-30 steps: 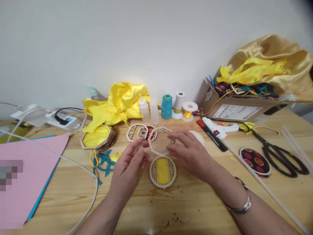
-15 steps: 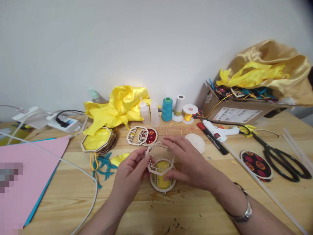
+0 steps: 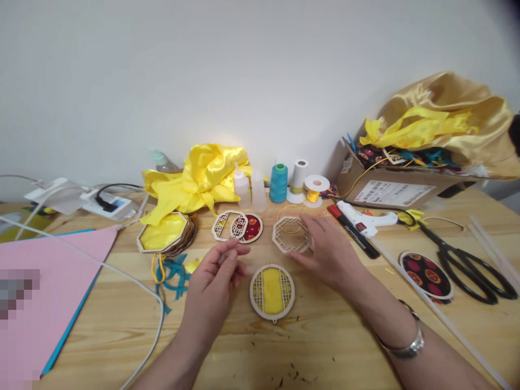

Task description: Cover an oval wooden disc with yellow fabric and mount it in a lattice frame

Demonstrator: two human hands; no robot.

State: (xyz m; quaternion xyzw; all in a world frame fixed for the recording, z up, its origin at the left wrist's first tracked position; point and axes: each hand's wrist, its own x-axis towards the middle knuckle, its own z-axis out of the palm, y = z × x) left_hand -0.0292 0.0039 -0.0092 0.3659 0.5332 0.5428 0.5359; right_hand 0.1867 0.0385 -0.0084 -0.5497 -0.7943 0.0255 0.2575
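Note:
My right hand (image 3: 331, 254) grips the right side of an octagonal wooden lattice frame (image 3: 278, 238), thumb at the lower edge and fingers at the upper. Bare table and a yellow cord show through its middle. My left hand (image 3: 219, 276) is empty, its fingers loosely curled and apart. Between and just below the hands, a round wooden lattice frame (image 3: 252, 295) backed with yellow cloth (image 3: 272, 291) lies flat on the table. Beyond my left fingertips, another cut-out wooden frame (image 3: 217, 234) overlaps a red patterned disc (image 3: 255, 227).
A stack of yellow-faced octagons (image 3: 160, 233) and teal ribbon scraps (image 3: 174, 279) lie left. Behind stand squeeze bottles (image 3: 242, 189) and a teal thread spool (image 3: 278, 184). Rightward are a marker (image 3: 353, 233), glue gun (image 3: 368, 216), scissors (image 3: 467, 260) and a cardboard box (image 3: 390, 187).
The octagonal frame has moved up and right in my right hand, away from above the round frame. My left hand has let go of it and drawn slightly left and down.

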